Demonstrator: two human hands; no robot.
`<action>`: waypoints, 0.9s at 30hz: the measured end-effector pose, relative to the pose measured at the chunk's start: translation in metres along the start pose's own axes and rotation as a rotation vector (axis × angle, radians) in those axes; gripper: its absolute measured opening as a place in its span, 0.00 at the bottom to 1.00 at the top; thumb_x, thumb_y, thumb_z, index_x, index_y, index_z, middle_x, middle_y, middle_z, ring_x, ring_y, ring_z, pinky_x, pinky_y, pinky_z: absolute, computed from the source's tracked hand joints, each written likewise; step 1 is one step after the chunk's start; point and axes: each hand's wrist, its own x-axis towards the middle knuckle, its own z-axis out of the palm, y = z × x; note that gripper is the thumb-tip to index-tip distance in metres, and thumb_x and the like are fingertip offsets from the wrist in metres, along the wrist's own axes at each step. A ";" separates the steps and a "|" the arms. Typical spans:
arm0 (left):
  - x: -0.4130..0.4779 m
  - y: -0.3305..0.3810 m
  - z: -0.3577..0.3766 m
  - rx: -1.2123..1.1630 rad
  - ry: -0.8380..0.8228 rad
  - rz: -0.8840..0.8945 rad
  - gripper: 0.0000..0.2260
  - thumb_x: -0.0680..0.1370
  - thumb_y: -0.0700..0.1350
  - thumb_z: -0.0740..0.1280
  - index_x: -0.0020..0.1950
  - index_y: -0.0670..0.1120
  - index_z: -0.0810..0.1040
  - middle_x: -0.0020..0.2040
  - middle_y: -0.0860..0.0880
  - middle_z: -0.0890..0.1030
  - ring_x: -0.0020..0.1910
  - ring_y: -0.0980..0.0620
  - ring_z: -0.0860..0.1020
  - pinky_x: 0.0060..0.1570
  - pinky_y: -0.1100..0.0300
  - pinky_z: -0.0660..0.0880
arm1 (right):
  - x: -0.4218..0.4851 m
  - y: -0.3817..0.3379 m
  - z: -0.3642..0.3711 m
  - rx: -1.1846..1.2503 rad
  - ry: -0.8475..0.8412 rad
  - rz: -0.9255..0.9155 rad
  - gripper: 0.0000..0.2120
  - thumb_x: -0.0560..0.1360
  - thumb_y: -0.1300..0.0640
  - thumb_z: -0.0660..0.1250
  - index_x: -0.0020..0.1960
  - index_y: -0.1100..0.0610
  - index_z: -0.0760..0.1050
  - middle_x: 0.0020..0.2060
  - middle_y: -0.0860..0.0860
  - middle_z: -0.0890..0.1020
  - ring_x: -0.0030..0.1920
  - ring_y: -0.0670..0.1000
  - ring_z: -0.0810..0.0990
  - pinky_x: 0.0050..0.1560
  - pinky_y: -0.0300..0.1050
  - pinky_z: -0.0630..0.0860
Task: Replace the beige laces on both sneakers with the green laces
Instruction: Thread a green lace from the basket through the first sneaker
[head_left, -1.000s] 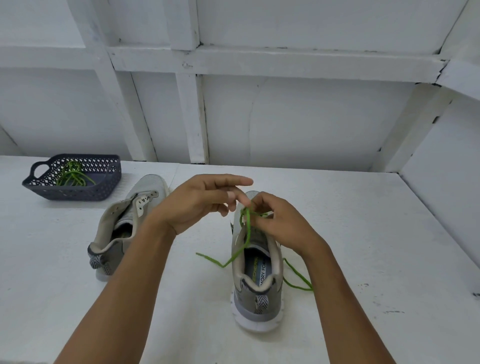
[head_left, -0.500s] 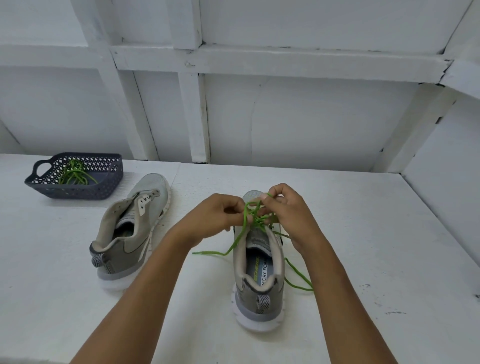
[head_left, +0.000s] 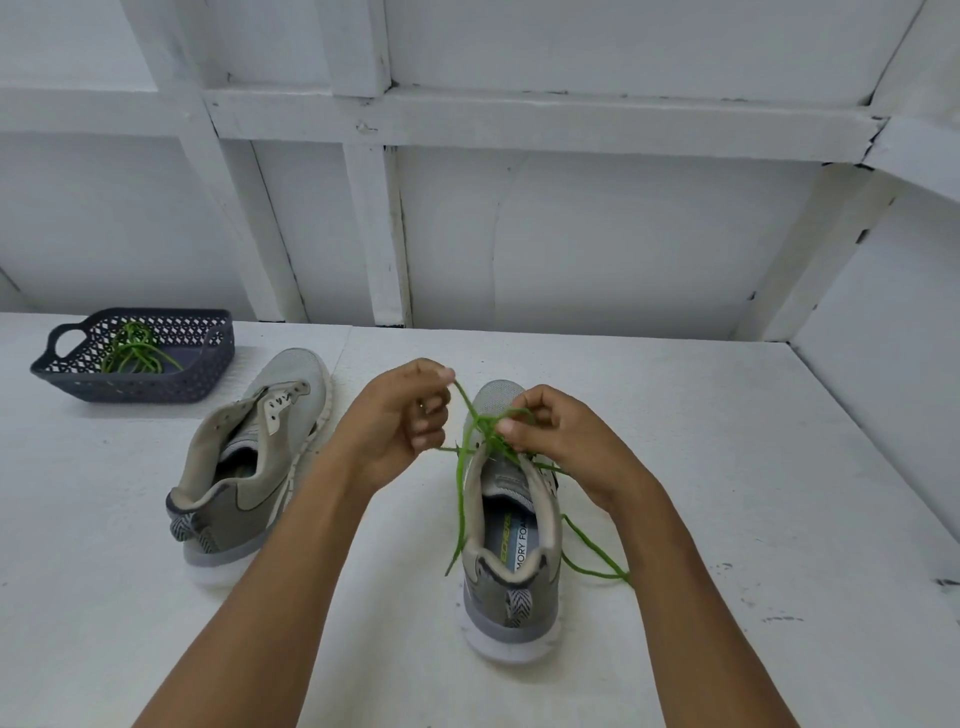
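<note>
A grey sneaker (head_left: 511, 566) stands heel toward me at the table's centre, threaded with a green lace (head_left: 461, 499). My left hand (head_left: 402, 421) pinches one strand of that lace just left of the toe. My right hand (head_left: 558, 441) pinches a loop of it above the tongue. The strands cross between my hands. Loose ends trail down the shoe's left side and onto the table at its right. A second grey sneaker (head_left: 249, 467) sits to the left with no lace in its eyelets. No beige lace is in sight.
A dark plastic basket (head_left: 208, 358) at the back left holds another green lace (head_left: 135, 351). The white table (head_left: 753, 467) meets a white panelled wall (head_left: 597, 234) behind and a side wall on the right.
Both hands have drawn apart from over the toe. My left hand pulled its strand up and to the left, and the lace end at the shoe's left now hangs along the heel.
</note>
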 end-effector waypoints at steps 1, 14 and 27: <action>0.000 0.004 -0.001 0.185 -0.018 -0.041 0.06 0.76 0.41 0.70 0.42 0.45 0.75 0.31 0.50 0.65 0.26 0.55 0.59 0.24 0.64 0.56 | -0.001 0.000 -0.001 -0.049 -0.019 -0.009 0.06 0.75 0.56 0.73 0.50 0.55 0.78 0.47 0.50 0.84 0.47 0.46 0.81 0.54 0.43 0.78; -0.006 0.041 -0.018 -0.148 0.051 0.071 0.14 0.77 0.48 0.63 0.32 0.47 0.70 0.39 0.45 0.81 0.41 0.47 0.81 0.39 0.55 0.77 | 0.006 0.000 0.001 0.031 -0.011 0.025 0.05 0.79 0.62 0.66 0.46 0.60 0.79 0.41 0.51 0.85 0.45 0.49 0.80 0.52 0.44 0.78; -0.009 0.014 -0.017 1.098 -0.254 -0.178 0.04 0.76 0.51 0.72 0.46 0.53 0.84 0.33 0.54 0.75 0.31 0.52 0.66 0.28 0.61 0.62 | -0.006 -0.003 -0.008 -0.184 0.043 -0.040 0.12 0.70 0.63 0.75 0.51 0.54 0.78 0.47 0.49 0.83 0.46 0.44 0.79 0.47 0.35 0.77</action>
